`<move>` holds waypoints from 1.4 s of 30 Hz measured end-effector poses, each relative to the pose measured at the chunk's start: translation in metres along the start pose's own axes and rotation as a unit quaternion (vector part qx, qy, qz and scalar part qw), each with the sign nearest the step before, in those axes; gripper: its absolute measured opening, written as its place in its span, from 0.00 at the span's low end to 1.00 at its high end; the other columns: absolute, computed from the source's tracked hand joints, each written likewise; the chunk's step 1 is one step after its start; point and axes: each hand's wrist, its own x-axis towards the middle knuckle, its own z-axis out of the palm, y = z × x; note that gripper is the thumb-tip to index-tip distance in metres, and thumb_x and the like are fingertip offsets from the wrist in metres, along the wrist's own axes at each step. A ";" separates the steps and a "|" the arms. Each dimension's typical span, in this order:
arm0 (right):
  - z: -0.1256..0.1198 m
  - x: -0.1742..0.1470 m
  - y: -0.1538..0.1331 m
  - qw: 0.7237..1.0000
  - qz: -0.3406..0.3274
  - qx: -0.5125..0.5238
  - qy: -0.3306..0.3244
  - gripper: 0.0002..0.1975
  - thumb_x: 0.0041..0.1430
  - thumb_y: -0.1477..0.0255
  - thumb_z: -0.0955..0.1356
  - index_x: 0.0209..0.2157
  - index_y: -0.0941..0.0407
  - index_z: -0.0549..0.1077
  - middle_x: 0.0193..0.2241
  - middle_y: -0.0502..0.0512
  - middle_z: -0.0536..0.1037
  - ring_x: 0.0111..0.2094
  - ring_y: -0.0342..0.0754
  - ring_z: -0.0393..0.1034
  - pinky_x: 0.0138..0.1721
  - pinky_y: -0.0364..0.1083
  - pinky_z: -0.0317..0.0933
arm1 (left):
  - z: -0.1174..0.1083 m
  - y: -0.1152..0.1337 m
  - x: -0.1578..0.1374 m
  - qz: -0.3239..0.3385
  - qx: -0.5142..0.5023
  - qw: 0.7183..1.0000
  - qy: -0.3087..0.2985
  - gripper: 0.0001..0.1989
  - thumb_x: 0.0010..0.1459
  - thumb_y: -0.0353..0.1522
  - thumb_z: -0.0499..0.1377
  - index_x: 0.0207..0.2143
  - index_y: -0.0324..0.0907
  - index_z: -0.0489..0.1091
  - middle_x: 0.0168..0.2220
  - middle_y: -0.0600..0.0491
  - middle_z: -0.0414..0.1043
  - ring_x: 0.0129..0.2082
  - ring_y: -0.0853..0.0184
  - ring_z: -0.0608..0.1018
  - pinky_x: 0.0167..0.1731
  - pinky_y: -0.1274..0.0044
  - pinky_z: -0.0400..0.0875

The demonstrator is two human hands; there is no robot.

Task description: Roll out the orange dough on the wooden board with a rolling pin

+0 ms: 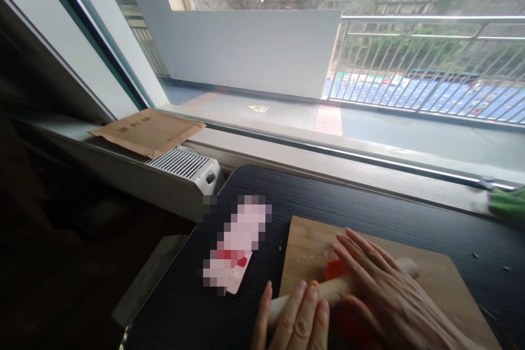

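Note:
A pale wooden rolling pin (339, 287) lies slantwise across a wooden board (311, 243) in the lower right. My left hand (298, 321) rests over the pin's near left end, its fingers laid side by side across the wood. Stretched flat over the right part of the pin is my right hand (383, 287), fingers extended and thumb lower down. Beneath the pin, a soft-looking orange-red sheet (336, 269) shows on both sides. It may be dough or clay; the kind is unclear. My hands cover much of it. A bit of orange sticks to a left fingertip.
Left of the board, a pink flat item (240, 273), partly blurred out, lies on the black table (262, 180). A brown envelope (150, 130) rests on a white radiator (184, 164). Behind the table runs a window sill (262, 147); a green thing (508, 202) sits far right.

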 end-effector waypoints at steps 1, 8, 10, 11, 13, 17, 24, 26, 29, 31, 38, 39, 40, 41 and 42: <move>-0.003 -0.007 -0.001 1.000 -0.011 -0.008 0.014 0.34 0.63 0.57 0.63 0.65 0.59 0.55 0.62 0.60 0.63 0.63 0.54 0.54 0.55 0.51 0.62 | 0.003 0.003 -0.002 -0.015 -0.001 0.999 0.033 0.11 0.63 0.27 0.51 0.35 0.45 0.73 0.38 0.56 0.80 0.60 0.65 0.68 0.64 0.59 0.53; 0.012 0.022 0.006 0.999 0.014 -0.047 0.023 0.24 0.66 0.61 0.60 0.59 0.56 0.65 0.60 0.61 0.66 0.63 0.56 0.55 0.55 0.57 0.62 | -0.012 -0.033 0.013 0.073 0.002 0.981 -0.178 0.20 0.67 0.38 0.45 0.47 0.39 0.73 0.51 0.49 0.75 0.60 0.62 0.67 0.67 0.58 0.36; 0.014 0.019 0.007 0.999 0.000 -0.046 0.029 0.26 0.65 0.60 0.61 0.61 0.57 0.63 0.60 0.61 0.65 0.62 0.56 0.56 0.54 0.56 0.63 | -0.014 -0.039 0.011 0.068 -0.001 0.984 -0.164 0.20 0.67 0.38 0.44 0.46 0.39 0.73 0.49 0.50 0.76 0.59 0.63 0.68 0.67 0.58 0.37; 0.013 0.012 0.006 0.998 -0.013 -0.045 0.037 0.29 0.64 0.59 0.61 0.62 0.58 0.61 0.61 0.61 0.65 0.62 0.56 0.57 0.53 0.54 0.64 | -0.013 -0.039 0.008 0.066 -0.005 0.988 -0.140 0.19 0.68 0.37 0.44 0.45 0.41 0.74 0.48 0.51 0.77 0.59 0.63 0.68 0.66 0.57 0.38; 0.010 -0.006 0.004 0.997 -0.041 -0.047 0.054 0.35 0.63 0.56 0.62 0.65 0.59 0.55 0.61 0.61 0.63 0.60 0.55 0.60 0.50 0.50 0.66 | -0.007 -0.034 0.001 0.072 -0.009 0.993 -0.095 0.16 0.67 0.34 0.47 0.41 0.44 0.74 0.46 0.54 0.78 0.60 0.64 0.68 0.66 0.56 0.43; 0.006 -0.020 0.002 0.995 -0.055 -0.052 0.068 0.39 0.62 0.54 0.62 0.67 0.59 0.50 0.61 0.59 0.64 0.58 0.54 0.64 0.48 0.48 0.67 | 0.005 -0.026 -0.004 0.050 -0.013 0.998 -0.022 0.15 0.66 0.28 0.48 0.37 0.46 0.74 0.43 0.57 0.79 0.59 0.65 0.68 0.65 0.56 0.49; 0.004 0.019 0.005 0.996 -0.028 -0.047 0.065 0.34 0.66 0.59 0.58 0.68 0.56 0.44 0.60 0.58 0.66 0.58 0.54 0.64 0.50 0.52 0.65 | 0.002 -0.035 0.000 0.076 -0.013 0.987 -0.143 0.22 0.69 0.40 0.42 0.44 0.41 0.74 0.47 0.52 0.78 0.60 0.63 0.67 0.67 0.57 0.38; 0.005 0.010 0.004 0.994 -0.044 -0.062 0.078 0.36 0.65 0.56 0.59 0.68 0.59 0.47 0.59 0.59 0.68 0.57 0.54 0.65 0.50 0.50 0.65 | 0.004 -0.029 -0.005 0.040 -0.009 0.996 -0.083 0.17 0.68 0.33 0.45 0.42 0.44 0.74 0.45 0.55 0.79 0.61 0.65 0.66 0.66 0.57 0.43; 0.006 -0.010 0.002 0.989 -0.059 -0.088 0.100 0.36 0.64 0.55 0.60 0.67 0.60 0.50 0.57 0.56 0.69 0.54 0.52 0.68 0.48 0.47 0.64 | 0.002 -0.026 0.002 -0.010 -0.022 0.999 -0.035 0.16 0.66 0.31 0.46 0.45 0.46 0.73 0.45 0.56 0.79 0.62 0.66 0.65 0.66 0.60 0.46; 0.005 -0.017 0.000 0.987 -0.065 -0.097 0.107 0.35 0.65 0.55 0.60 0.67 0.59 0.51 0.56 0.55 0.71 0.52 0.51 0.70 0.48 0.46 0.64 | -0.006 -0.035 0.021 -0.012 -0.038 0.990 -0.137 0.20 0.67 0.38 0.45 0.54 0.41 0.68 0.52 0.51 0.75 0.62 0.64 0.65 0.66 0.63 0.46; -0.005 -0.010 -0.006 0.991 -0.045 -0.087 0.097 0.36 0.62 0.53 0.61 0.65 0.57 0.55 0.56 0.55 0.71 0.56 0.52 0.67 0.51 0.47 0.63 | -0.008 -0.109 0.079 -0.229 0.051 0.906 -0.353 0.24 0.66 0.33 0.43 0.62 0.37 0.57 0.60 0.44 0.65 0.64 0.53 0.61 0.59 0.47 0.52; -0.005 -0.011 -0.007 0.991 -0.041 -0.081 0.098 0.35 0.62 0.53 0.62 0.64 0.57 0.57 0.57 0.55 0.70 0.56 0.52 0.66 0.51 0.48 0.63 | -0.003 -0.117 0.079 -0.244 0.060 0.897 -0.364 0.24 0.66 0.32 0.43 0.63 0.36 0.57 0.60 0.43 0.66 0.64 0.52 0.60 0.59 0.46 0.51; -0.004 -0.012 -0.008 0.992 -0.038 -0.076 0.097 0.34 0.62 0.53 0.62 0.64 0.57 0.58 0.57 0.55 0.70 0.56 0.53 0.66 0.51 0.48 0.63 | 0.002 -0.124 0.078 -0.253 0.064 0.890 -0.374 0.25 0.65 0.31 0.43 0.63 0.35 0.56 0.59 0.43 0.66 0.64 0.53 0.60 0.60 0.46 0.50; -0.004 -0.013 -0.008 0.992 -0.033 -0.071 0.096 0.33 0.62 0.54 0.62 0.63 0.56 0.59 0.57 0.55 0.69 0.57 0.53 0.65 0.52 0.49 0.63 | 0.007 -0.129 0.077 -0.255 0.062 0.886 -0.383 0.26 0.65 0.31 0.43 0.64 0.35 0.54 0.59 0.43 0.67 0.64 0.53 0.59 0.60 0.46 0.49; -0.003 -0.015 -0.009 0.993 -0.026 -0.067 0.094 0.32 0.62 0.54 0.62 0.63 0.56 0.60 0.58 0.56 0.69 0.57 0.54 0.65 0.52 0.49 0.64 | 0.012 -0.133 0.075 -0.252 0.057 0.884 -0.389 0.26 0.64 0.29 0.43 0.64 0.35 0.53 0.58 0.43 0.67 0.65 0.54 0.59 0.60 0.47 0.49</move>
